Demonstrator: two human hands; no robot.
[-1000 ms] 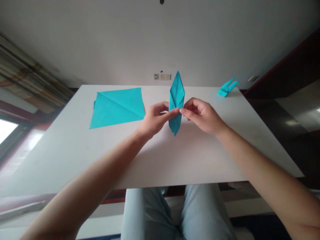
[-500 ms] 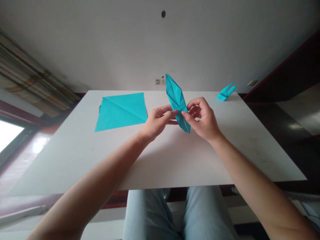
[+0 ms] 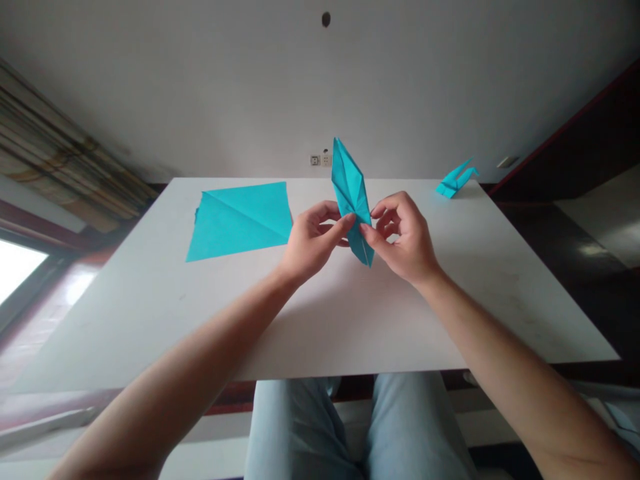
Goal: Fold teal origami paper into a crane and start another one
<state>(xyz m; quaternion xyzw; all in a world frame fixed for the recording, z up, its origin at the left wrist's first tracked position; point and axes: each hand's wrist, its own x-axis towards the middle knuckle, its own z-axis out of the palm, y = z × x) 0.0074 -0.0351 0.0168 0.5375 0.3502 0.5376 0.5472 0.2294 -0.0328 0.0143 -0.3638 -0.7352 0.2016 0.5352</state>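
A long diamond of folded turquoise origami paper (image 3: 351, 183) is held up above the table, one point up and the split lower end towards me. My left hand (image 3: 316, 239) pinches its left side, thumb on the front face and fingers behind. On the right edge, my right hand (image 3: 404, 235) has its thumb against the paper, the fingers curled at the side and partly behind it. Left of my hands, a creased turquoise sheet (image 3: 243, 220) lies flat on the table. A finished turquoise paper crane (image 3: 456, 181) stands at the far right.
The white table (image 3: 370, 327) reaches back to a grey wall with power sockets (image 3: 321, 161). A patterned curtain (image 3: 65, 147) hangs at the left, beside a window. My legs (image 3: 345, 427) are below the table's front edge.
The folded paper has shifted slightly left in view and turned a little more upright. Both hands keep nearly the same grip; the sheet and crane lie as before.
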